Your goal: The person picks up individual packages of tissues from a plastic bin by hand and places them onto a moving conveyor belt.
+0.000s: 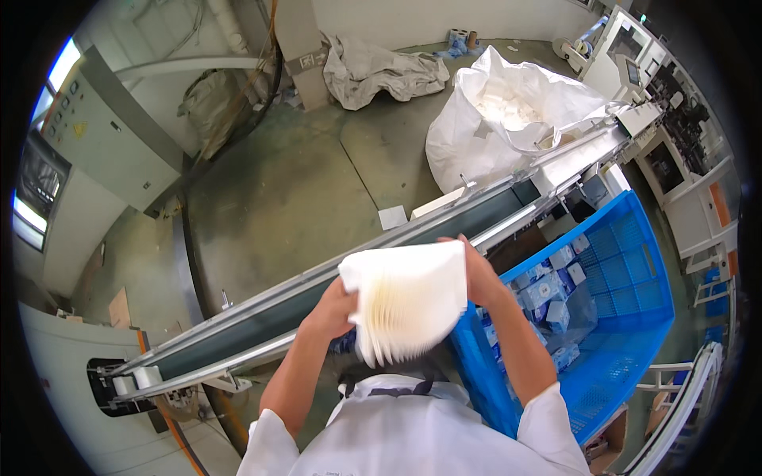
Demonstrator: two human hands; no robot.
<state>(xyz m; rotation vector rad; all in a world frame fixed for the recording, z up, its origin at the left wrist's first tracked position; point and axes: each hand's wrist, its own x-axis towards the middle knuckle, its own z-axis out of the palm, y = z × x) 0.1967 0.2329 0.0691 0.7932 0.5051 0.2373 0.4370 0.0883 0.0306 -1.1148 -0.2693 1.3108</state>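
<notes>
Between my two hands is a thick stack of white tissues [409, 293], held up over the near side of the conveyor. Its lower left edge is fanned out into many separate layers. My left hand [336, 308] grips the left edge of the stack, its fingers partly hidden behind it. My right hand [479, 274] is closed on the right edge, with fingertips showing at the upper right corner. Below the stack, the conveyor belt [270, 329] is partly covered by it and by my forearms.
A blue plastic crate [627, 317] holding several small blue-and-white packs [544, 289] stands at my right. Beyond the conveyor sits a large white bulk bag [460, 143] with white paper inside. A grey control cabinet [111, 135] is at left; white packs [147, 377] lie at the conveyor's left end.
</notes>
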